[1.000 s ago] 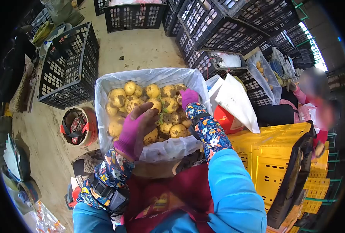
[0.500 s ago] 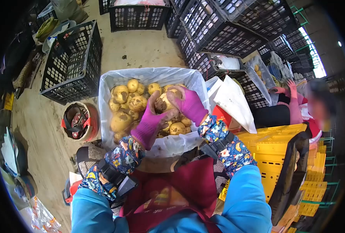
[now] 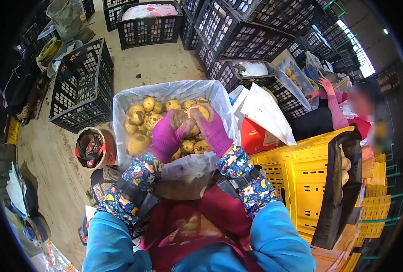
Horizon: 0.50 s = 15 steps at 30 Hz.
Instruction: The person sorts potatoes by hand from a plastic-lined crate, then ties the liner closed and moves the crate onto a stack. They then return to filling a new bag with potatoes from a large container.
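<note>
In front of me stands a crate lined with clear plastic (image 3: 165, 89), holding many yellow potatoes (image 3: 138, 143) with patches of dirt. Above them, my right hand (image 3: 213, 131), in a purple glove with a soil-stained palm side, is closed around a potato (image 3: 202, 109). My left hand (image 3: 169, 136), gloved the same way, is closed against the near left side of that potato, its fingertips partly hidden. The two hands meet over the right half of the crate. Both wrists wear flowered sleeve cuffs with black straps.
A black crate (image 3: 81, 86) and a bucket (image 3: 92, 147) stand at left. Stacked black crates (image 3: 242, 38) rise behind. White sheets (image 3: 267, 113), a red box (image 3: 256, 135) and a yellow crate (image 3: 296, 181) lie right. A co-worker in pink sleeves (image 3: 339, 109) sits beyond.
My view has shifted, so the surroundings sit differently in the picture. Both hands have drawn closer together around the potato, and my left hand now covers more of it.
</note>
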{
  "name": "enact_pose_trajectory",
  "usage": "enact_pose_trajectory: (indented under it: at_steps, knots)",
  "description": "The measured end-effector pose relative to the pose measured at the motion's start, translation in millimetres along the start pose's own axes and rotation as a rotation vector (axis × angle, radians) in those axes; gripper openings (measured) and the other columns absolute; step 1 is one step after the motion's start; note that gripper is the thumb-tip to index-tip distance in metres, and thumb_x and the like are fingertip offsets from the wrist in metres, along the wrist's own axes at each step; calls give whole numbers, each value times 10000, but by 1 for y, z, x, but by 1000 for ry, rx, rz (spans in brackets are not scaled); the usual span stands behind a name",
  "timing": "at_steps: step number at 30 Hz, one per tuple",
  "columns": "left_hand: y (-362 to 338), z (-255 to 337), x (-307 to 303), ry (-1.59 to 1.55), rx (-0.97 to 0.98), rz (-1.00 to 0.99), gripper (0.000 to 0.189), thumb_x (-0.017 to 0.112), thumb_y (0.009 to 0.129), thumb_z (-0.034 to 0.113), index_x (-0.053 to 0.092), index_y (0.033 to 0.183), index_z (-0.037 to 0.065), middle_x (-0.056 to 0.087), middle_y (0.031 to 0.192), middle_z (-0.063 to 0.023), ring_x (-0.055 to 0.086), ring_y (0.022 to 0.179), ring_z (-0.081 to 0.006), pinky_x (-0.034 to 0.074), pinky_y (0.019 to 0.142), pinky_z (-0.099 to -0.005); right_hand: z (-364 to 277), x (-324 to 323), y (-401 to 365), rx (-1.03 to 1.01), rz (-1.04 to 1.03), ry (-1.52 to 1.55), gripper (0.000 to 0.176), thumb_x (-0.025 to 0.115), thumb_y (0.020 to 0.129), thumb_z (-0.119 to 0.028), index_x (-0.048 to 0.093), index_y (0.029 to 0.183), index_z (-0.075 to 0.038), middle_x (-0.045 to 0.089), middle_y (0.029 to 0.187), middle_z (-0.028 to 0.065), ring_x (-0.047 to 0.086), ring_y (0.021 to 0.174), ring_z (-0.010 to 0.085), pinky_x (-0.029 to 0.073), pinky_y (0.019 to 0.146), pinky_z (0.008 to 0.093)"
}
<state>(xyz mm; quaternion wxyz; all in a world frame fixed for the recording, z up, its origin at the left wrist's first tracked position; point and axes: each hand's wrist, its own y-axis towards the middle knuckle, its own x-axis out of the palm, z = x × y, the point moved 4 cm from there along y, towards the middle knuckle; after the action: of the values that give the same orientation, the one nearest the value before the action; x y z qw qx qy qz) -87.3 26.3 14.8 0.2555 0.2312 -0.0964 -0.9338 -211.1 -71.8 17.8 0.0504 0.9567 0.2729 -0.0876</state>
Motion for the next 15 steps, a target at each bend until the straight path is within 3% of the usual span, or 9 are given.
enact_pose_trajectory:
  at_steps: [1,4,5,8,9,10,12,14,15]
  knots:
    - [-2,-2,0,-28,27,34,464,680,884,422,599,1094,17,659,857,-188,661,860,-354,517,720,-386,-1,1,-2,-13,20,27,467,738,853,-283,575,1183,6,662,1005,126,637,968,221,496,866,333]
    - [6,-19,2,-261,-121,47,470,677,887,418,585,1109,14,672,971,-186,654,921,-349,513,759,-404,-15,1,-7,-276,55,-27,476,789,803,-275,576,1130,-4,633,1027,108,612,970,194,488,886,337]
    - [8,-24,3,-425,-250,6,486,625,901,457,583,1113,22,668,977,-166,646,921,-332,509,758,-407,-22,4,-9,-396,76,-40,529,827,748,-254,550,1130,-14,610,1059,107,606,1000,206,486,902,353]
    - [10,-26,8,-917,-638,-122,569,470,940,573,578,1128,46,659,994,-107,621,922,-279,494,755,-418,-36,14,-17,-367,-114,40,623,839,715,-193,490,1205,-32,557,1147,100,532,1119,203,418,1002,343]
    - [11,-23,9,-1080,-766,-167,606,418,953,612,576,1133,55,656,1000,-87,612,922,-262,489,754,-421,-30,15,-13,-570,-117,-149,692,851,701,-199,441,1233,-29,532,1177,118,514,1150,211,431,994,352]
    - [9,-19,10,-1240,-897,-212,646,367,966,650,574,1137,63,652,1006,-67,604,922,-244,484,753,-424,-28,15,-13,-553,-111,-79,680,840,714,-202,440,1233,-21,537,1186,130,529,1138,216,449,976,350]
    - [9,-10,5,-1225,-755,-404,708,299,967,677,557,1204,61,632,1007,-55,602,890,-193,484,708,-339,-25,17,-14,-512,-95,60,657,819,739,-208,436,1233,-5,548,1205,154,560,1115,225,484,939,345]
    - [8,-8,-2,-1331,-641,-605,678,374,989,615,510,1300,28,623,1103,-86,614,923,-163,492,723,-280,-25,14,-13,-414,-156,145,629,784,769,-186,412,1240,4,530,1236,167,542,1143,233,456,990,352]
    - [8,-4,-4,-1230,-594,-535,618,452,985,547,504,1315,27,620,1088,-49,604,905,-133,476,708,-240,-30,11,-13,-441,-153,110,593,765,788,-181,417,1231,6,529,1242,169,539,1149,232,449,999,350]
